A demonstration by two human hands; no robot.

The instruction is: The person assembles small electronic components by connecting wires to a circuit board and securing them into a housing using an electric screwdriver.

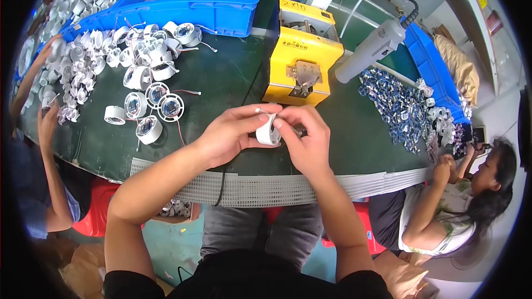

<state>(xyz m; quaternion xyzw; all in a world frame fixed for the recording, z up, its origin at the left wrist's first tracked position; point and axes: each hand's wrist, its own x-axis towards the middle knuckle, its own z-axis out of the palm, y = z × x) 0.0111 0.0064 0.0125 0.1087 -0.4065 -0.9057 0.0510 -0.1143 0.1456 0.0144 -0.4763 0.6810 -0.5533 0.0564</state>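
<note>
Above the near edge of the dark green table, both my hands close on one small white ring-shaped housing (266,134). My left hand (233,134) grips its left side, thumb on top. At its right rim, my right hand (308,139) pinches with thumb and forefinger. A short white wire end (259,111) pokes out above the left fingertips. Beside the right fingers shows a small dark thing (302,132), too hidden to name. Left of my hands lie several white ring housings (148,129) with round circuit boards and thin wires.
Just beyond my hands stands a yellow machine (299,61). Right of it are a grey cylindrical device (372,50) and a heap of small blue parts (393,111). A blue bin (221,17) holds white pieces. Co-workers' hands (49,112) work at left and, with a person (443,210), at right.
</note>
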